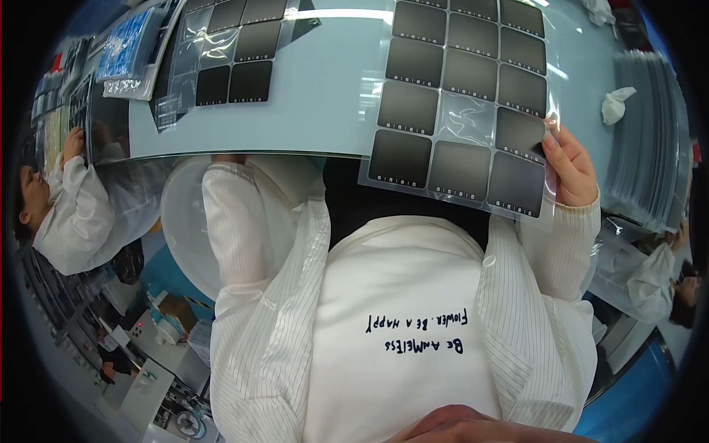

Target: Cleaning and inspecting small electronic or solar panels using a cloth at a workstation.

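Right hand [570, 171] pinches clear sheet [461, 103] of dark squares at its right edge, grip closed.

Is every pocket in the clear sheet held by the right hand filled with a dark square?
No. The clear sheet has one empty pocket, just see-through film among the dark squares. The right hand grips its edge.

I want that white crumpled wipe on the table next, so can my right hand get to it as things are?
Probably not straight away: the right hand is gripping the edge of the clear sheet of dark squares. The crumpled wipe lies just beyond it on the table, with nothing between them.
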Available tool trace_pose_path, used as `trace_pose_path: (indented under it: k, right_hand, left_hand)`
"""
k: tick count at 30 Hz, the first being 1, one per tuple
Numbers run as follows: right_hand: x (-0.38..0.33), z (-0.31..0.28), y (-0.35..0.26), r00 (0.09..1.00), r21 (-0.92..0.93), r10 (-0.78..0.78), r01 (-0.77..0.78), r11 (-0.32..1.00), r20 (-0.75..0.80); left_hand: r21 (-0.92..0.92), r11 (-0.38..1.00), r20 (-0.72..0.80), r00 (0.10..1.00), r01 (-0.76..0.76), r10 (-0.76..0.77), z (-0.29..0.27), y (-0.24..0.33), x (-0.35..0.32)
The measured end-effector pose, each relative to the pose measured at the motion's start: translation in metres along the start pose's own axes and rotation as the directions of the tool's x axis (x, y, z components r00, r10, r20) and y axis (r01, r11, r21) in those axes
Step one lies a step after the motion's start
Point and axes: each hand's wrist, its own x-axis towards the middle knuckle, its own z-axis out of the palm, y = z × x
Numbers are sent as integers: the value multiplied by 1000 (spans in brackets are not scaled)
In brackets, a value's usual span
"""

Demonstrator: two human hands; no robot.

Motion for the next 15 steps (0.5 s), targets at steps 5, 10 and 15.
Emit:
trace_pose_path:
  k: [5, 10, 15]
  right_hand:
    - [5, -17, 11, 998, -20, 38, -40, 999, -51]
    - [8, -8, 7, 998, 92, 6, -12, 996, 61]
    - [11, -11, 10, 1000, 61, 14, -12, 998, -20]
  left_hand:
    - [53, 999, 44, 999, 2, -4, -26, 25, -27]
    - [112, 994, 84, 996, 5, -15, 21, 40, -63]
    - [164, 986, 128, 991, 8, -29, 97, 34, -120]
